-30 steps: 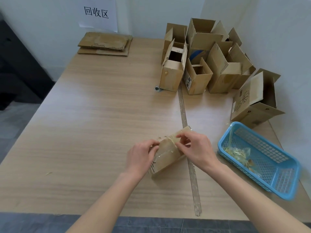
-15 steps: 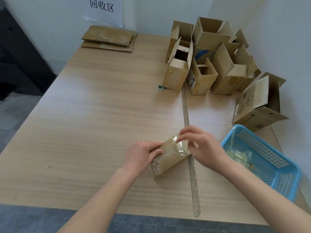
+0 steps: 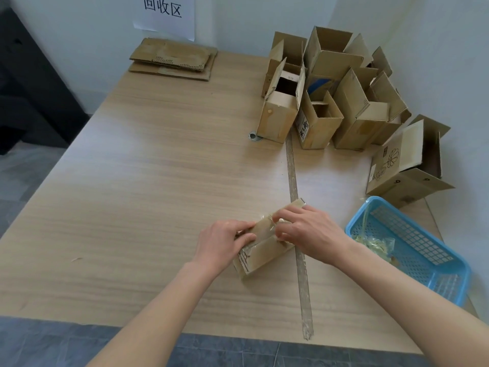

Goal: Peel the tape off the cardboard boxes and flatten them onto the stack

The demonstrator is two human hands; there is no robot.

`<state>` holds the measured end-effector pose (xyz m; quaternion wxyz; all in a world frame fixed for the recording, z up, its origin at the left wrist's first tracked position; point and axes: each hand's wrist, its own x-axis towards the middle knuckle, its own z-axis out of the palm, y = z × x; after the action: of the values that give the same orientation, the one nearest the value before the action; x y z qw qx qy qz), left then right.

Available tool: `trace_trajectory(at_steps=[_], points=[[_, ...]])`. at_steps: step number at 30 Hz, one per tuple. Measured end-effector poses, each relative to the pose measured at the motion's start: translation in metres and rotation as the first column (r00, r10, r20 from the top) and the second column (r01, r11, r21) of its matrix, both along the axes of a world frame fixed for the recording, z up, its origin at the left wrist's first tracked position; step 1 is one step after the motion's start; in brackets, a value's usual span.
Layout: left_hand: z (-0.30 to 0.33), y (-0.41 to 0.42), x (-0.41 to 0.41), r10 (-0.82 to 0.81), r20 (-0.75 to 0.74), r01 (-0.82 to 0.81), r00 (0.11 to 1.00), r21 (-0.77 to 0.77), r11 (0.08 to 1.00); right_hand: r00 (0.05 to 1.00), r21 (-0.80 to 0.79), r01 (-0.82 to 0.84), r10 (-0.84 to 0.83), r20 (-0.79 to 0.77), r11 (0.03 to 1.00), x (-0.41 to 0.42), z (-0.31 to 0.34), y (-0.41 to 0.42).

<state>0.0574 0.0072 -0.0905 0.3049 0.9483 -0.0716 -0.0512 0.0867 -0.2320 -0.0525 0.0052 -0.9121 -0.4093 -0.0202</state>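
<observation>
Behind the flattened stack, a wall sign reads "回收区".

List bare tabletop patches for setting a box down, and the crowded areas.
Free: the wide left half of the table, between the flattened stack and the near edge. Crowded: the open boxes far right, the blue basket near right, and both hands on the small box.
</observation>
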Motion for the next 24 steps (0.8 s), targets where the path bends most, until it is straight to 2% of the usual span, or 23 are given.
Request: trace_trajectory(at_steps=[4, 6, 8, 11, 14, 17, 19, 20, 23, 24], points=[[0.0, -0.002, -0.001, 0.003, 0.005, -0.003, 1.0, -0.004, 1.0, 0.997, -0.002, 0.065, -0.065, 0.032, 0.998, -0.013, -0.01, 0.006], [-0.001, -0.002, -0.001, 0.006, 0.006, -0.006, 1.0, -0.015, 1.0, 0.985, 0.099, 0.167, -0.17, 0.023, 0.981, -0.022, -0.016, 0.008], [-0.002, -0.002, -0.001, 0.003, 0.008, -0.003, 1.0, -0.012, 1.0, 0.953, 0.241, 0.297, -0.302, -0.014, 0.924, -0.03, -0.023, 0.013], [-0.002, -0.002, -0.001, 0.004, 0.016, -0.004, 1.0, -0.018, 1.0, 0.843, 0.384, 0.533, -0.514, -0.162, 0.754, -0.035, -0.028, 0.029], [-0.004, -0.001, -0.002, 0.009, 0.011, -0.008, 1.0, -0.029, 1.0, 0.698, 0.448, 0.71, -0.628, -0.344, 0.543, -0.033, -0.032, 0.036], [-0.005, -0.001, -0.003, 0.004, 0.0, -0.004, 1.0, -0.04, 0.999, 0.596, 0.481, 0.79, -0.66, -0.456, 0.381, -0.033, -0.033, 0.036], [-0.005, -0.002, -0.003, 0.011, -0.002, -0.011, 1.0, -0.046, 0.999, 0.565, 0.507, 0.804, -0.669, -0.483, 0.312, -0.035, -0.03, 0.035], [-0.006, -0.002, -0.004, 0.016, 0.0, -0.016, 1.0, -0.048, 0.999, 0.573, 0.519, 0.794, -0.673, -0.467, 0.317, -0.036, -0.029, 0.032], [-0.008, -0.004, -0.009, 0.04, 0.01, -0.04, 0.999, -0.058, 0.998, 0.67, 0.492, 0.723, -0.664, -0.33, 0.485, -0.04, -0.021, 0.022], [-0.008, -0.004, -0.01, 0.047, 0.005, -0.047, 0.999, -0.061, 0.997, 0.655, 0.474, 0.742, -0.662, -0.363, 0.475, -0.038, -0.018, 0.017]])
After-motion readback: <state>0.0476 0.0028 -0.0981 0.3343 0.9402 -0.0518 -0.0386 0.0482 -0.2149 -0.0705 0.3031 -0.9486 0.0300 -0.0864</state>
